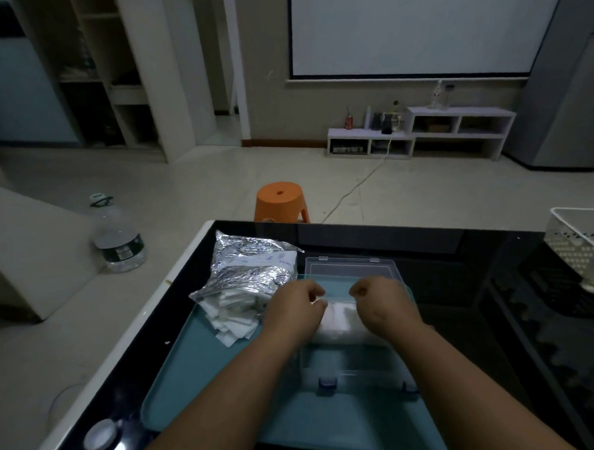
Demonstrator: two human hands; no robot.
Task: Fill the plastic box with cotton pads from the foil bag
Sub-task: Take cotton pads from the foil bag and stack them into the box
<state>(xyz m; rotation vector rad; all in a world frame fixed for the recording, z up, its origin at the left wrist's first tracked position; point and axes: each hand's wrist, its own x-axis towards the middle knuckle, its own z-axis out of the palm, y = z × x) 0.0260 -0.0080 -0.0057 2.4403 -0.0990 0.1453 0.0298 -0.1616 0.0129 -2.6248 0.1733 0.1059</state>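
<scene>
**Box partly filled, plenty still in the bag**

Both my hands are over the open plastic box (353, 344), which sits on the teal tray (199, 373) on the dark worktop (458, 253). Its clear lid (349, 266) is folded back behind it, away from me. My left hand (297, 307) and my right hand (381, 302) are curled at the far end of the box, fingers bent inward over a white stack of cotton pads (339, 319) lying inside. From here I cannot tell whether either grip actually pinches pads or only presses and squares them; the fingertips are turned away from the camera.

As I judge it, the work is under way but not done. The far part of the box holds white pads, while the near part looks clear and empty down to the latch.

The foil bag (253, 270) lies just to the left of the box, on the tray's far left corner, its mouth toward me. A loose heap of pads (233, 323) spills from it onto the tray, close beside my left wrist. Those, and whatever remains inside the bag, are still to be moved across before the lid can come down.
</scene>
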